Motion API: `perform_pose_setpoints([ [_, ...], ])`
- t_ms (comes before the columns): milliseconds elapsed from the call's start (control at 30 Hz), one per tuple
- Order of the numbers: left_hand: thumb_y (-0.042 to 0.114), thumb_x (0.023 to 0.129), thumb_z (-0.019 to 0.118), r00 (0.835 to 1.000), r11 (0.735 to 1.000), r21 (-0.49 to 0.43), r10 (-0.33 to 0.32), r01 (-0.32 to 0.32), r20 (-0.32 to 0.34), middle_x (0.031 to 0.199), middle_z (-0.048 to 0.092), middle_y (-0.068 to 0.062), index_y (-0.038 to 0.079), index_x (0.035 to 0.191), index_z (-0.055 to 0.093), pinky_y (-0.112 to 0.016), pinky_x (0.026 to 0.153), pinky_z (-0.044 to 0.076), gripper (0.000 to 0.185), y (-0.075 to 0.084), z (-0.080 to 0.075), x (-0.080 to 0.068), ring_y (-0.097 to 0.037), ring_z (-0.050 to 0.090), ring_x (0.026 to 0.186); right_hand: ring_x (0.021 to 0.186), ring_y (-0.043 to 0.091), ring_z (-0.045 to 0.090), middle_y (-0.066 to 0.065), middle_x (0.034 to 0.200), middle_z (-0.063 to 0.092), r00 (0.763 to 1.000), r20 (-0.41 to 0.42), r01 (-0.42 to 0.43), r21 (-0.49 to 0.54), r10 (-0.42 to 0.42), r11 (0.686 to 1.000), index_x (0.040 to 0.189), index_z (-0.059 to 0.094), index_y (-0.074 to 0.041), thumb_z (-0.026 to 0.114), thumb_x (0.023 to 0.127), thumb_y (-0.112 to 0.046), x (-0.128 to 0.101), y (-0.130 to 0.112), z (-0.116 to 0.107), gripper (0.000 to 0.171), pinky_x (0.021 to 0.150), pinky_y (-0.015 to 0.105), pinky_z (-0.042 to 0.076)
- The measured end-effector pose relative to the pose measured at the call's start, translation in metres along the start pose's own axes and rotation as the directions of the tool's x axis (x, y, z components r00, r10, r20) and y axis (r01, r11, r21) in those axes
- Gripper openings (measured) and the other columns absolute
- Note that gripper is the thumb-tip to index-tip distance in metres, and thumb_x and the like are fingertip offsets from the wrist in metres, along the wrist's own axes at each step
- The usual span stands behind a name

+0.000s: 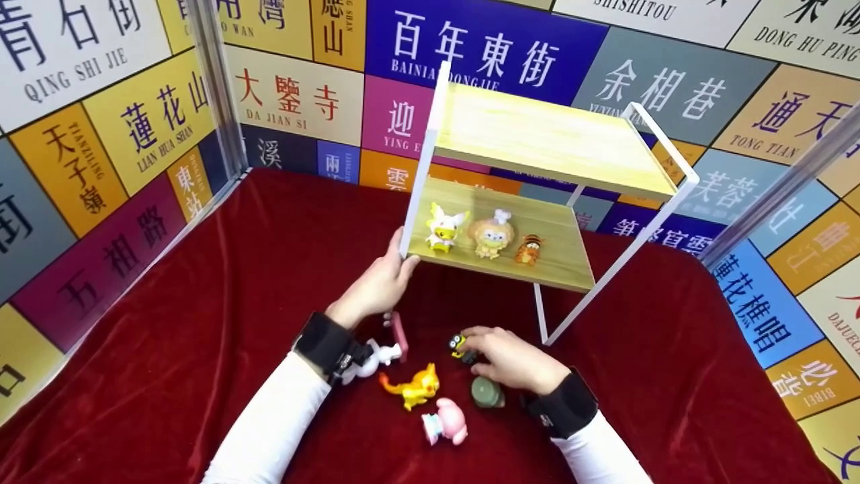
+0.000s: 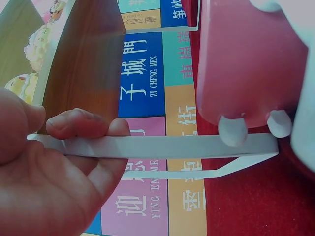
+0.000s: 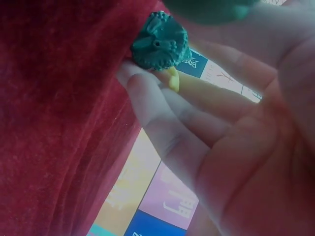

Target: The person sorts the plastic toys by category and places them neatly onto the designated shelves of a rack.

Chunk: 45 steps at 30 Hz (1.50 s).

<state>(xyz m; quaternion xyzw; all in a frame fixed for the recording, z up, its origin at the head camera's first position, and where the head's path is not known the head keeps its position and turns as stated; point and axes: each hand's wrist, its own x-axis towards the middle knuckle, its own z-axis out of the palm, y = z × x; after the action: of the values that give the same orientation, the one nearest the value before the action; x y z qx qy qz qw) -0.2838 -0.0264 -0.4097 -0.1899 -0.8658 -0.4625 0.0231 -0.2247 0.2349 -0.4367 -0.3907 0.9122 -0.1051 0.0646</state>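
My left hand (image 1: 376, 282) grips the white side post (image 2: 197, 146) of a two-tier shelf, fingers and thumb round the bar at the lower board (image 1: 557, 259). On the cloth in front of the shelf, my right hand (image 1: 516, 359) holds a small yellow-and-black goggle-eyed figurine (image 1: 458, 344) between its fingers. In the right wrist view the figurine's dark green base (image 3: 160, 42) faces the camera. Beside that hand lies a grey-green figurine (image 1: 486, 392). Nearer me are an orange-yellow figurine (image 1: 416, 388) and a pink figurine (image 1: 449, 422).
Three figurines stand on the lower board: one in a white hood (image 1: 443, 228), a fluffy peach one (image 1: 492, 235) and a striped orange one (image 1: 529, 250). A white figurine (image 1: 371, 359) and a pink piece (image 2: 251, 64) lie by my left wrist. Dark red cloth (image 1: 201, 289) covers the table.
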Motion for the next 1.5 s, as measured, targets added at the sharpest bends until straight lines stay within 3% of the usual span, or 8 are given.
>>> perform_pose_setpoints([
  [200,0.025,0.110,0.040,1.000,1.000,0.001,0.009,-0.009,0.000,0.119,0.065,-0.031,-0.002,0.160,0.005,-0.044,0.085,0.052,0.067,0.0005,-0.0004,0.0001,-0.031,0.064,0.085,0.099,0.027,0.067,0.010,0.114,0.067,0.999,-0.038,-0.003,-0.014,0.003,1.000,0.098,0.073,-0.009,0.077,0.085,-0.009,0.0006,0.0006,0.0027,0.014,0.084,0.043,0.055],
  [400,0.025,0.110,0.040,1.000,1.000,0.005,0.007,-0.007,-0.002,0.097,0.066,-0.025,-0.002,0.160,0.005,-0.043,0.080,0.052,0.067,-0.0005,-0.0004,0.0004,-0.029,0.061,0.075,0.086,0.019,0.065,0.004,0.100,0.061,0.998,-0.055,-0.014,-0.045,0.011,0.999,0.090,0.067,-0.010,0.076,0.084,-0.005,0.0016,0.0000,0.0055,0.012,0.075,0.036,0.055],
  [533,0.024,0.110,0.040,1.000,1.000,0.000,0.013,-0.013,-0.002,0.100,0.066,-0.026,-0.002,0.160,0.005,-0.043,0.080,0.053,0.066,-0.0006,-0.0004,-0.0002,-0.029,0.061,0.077,0.084,0.019,0.063,0.002,0.097,0.058,0.998,-0.055,-0.015,-0.037,0.013,0.999,0.093,0.060,-0.010,0.075,0.081,-0.001,0.0013,-0.0004,0.0072,0.021,0.073,0.035,0.053],
  [767,0.024,0.110,0.040,1.000,1.000,0.005,0.009,-0.009,0.001,0.086,0.063,-0.017,-0.002,0.160,0.005,-0.041,0.077,0.051,0.066,-0.0001,-0.0008,-0.0005,-0.025,0.057,0.073,0.092,0.022,0.063,0.006,0.106,0.061,0.999,-0.046,0.004,0.009,-0.003,1.000,0.118,0.062,-0.009,0.073,0.080,0.002,-0.0006,0.0006,0.0070,0.041,0.078,0.040,0.054],
  [867,0.025,0.110,0.040,1.000,1.000,0.003,0.008,-0.008,-0.002,0.092,0.065,-0.018,-0.002,0.160,0.005,-0.041,0.077,0.050,0.066,0.0001,-0.0007,0.0000,-0.025,0.057,0.075,0.098,0.024,0.064,0.009,0.111,0.064,0.999,-0.030,0.018,0.009,-0.018,1.000,0.125,0.066,-0.008,0.070,0.082,0.003,-0.0010,0.0016,0.0065,0.045,0.085,0.042,0.054],
  [1033,0.025,0.110,0.040,1.000,1.000,-0.003,0.004,-0.004,0.002,0.087,0.064,-0.017,-0.002,0.160,0.005,-0.041,0.075,0.051,0.067,-0.0002,-0.0002,0.0001,-0.024,0.056,0.070,0.100,0.026,0.067,0.009,0.108,0.068,0.999,-0.023,0.041,-0.001,-0.041,0.999,0.115,0.068,-0.006,0.069,0.082,0.003,-0.0009,0.0028,0.0068,0.035,0.088,0.041,0.055],
  [1267,0.023,0.110,0.040,1.000,1.000,-0.006,0.005,-0.005,-0.007,0.075,0.051,-0.002,-0.002,0.160,0.006,-0.040,0.074,0.050,0.066,-0.0006,0.0000,-0.0010,-0.021,0.051,0.067,0.086,0.022,0.065,0.004,0.095,0.062,0.999,-0.038,0.029,-0.007,-0.029,1.000,0.105,0.060,-0.010,0.070,0.078,0.005,0.0004,0.0021,0.0078,0.032,0.075,0.034,0.054],
  [1500,0.024,0.109,0.041,1.000,1.000,0.001,0.007,-0.007,-0.004,0.078,0.055,-0.008,-0.003,0.159,0.006,-0.040,0.076,0.050,0.067,-0.0005,-0.0003,0.0002,-0.023,0.053,0.070,0.084,0.022,0.065,0.003,0.096,0.060,0.998,-0.053,0.031,-0.010,-0.032,0.999,0.106,0.061,-0.010,0.070,0.078,0.004,-0.0018,0.0050,0.0067,0.033,0.073,0.034,0.054],
])
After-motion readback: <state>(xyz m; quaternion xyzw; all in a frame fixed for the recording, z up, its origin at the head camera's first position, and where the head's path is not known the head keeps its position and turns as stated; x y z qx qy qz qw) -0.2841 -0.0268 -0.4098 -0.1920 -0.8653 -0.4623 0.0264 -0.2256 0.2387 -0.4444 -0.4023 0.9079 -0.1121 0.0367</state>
